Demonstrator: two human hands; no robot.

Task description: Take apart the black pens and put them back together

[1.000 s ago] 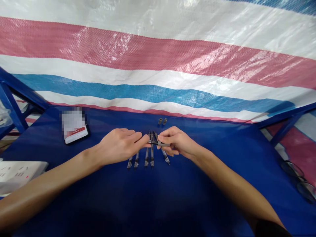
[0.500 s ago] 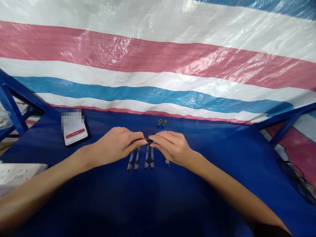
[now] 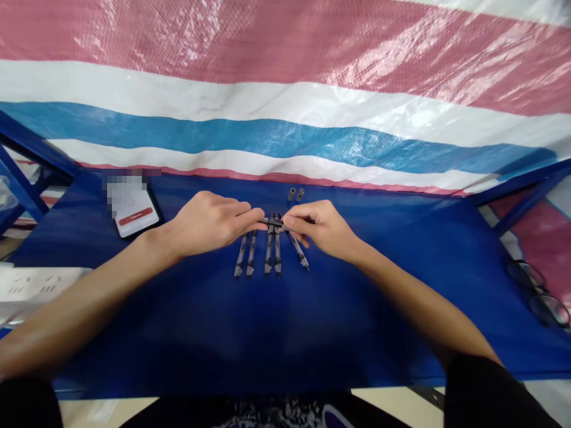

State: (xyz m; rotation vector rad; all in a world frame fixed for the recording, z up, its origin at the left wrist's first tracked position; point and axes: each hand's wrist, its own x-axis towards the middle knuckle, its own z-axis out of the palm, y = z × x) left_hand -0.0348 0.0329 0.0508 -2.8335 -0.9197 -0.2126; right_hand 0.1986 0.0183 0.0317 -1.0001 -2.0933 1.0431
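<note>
My left hand (image 3: 207, 223) and my right hand (image 3: 319, 227) meet above the middle of the table, and their fingertips pinch a slim dark pen part (image 3: 272, 222) lying crosswise between them. Below the hands lie several slim pens with clear, dark-marked barrels (image 3: 269, 252), side by side and pointing toward me. The upper ends of these pens are partly hidden under my fingers. Beyond my hands stand two small grey metal tubes (image 3: 295, 194), apart from the pens.
A deep blue cloth-covered table (image 3: 285, 321) carries everything. A smartphone (image 3: 132, 208) with a blurred screen lies at the back left, a white power strip (image 3: 40, 284) at the left edge, and black-framed glasses (image 3: 537, 294) at the right. A striped tarpaulin (image 3: 285, 125) hangs behind the table.
My hands have drawn slightly apart from their close overlap, and the pen part shows between my fingertips again. The whole view has tilted downward. The lying pens and tubes stay in place.
</note>
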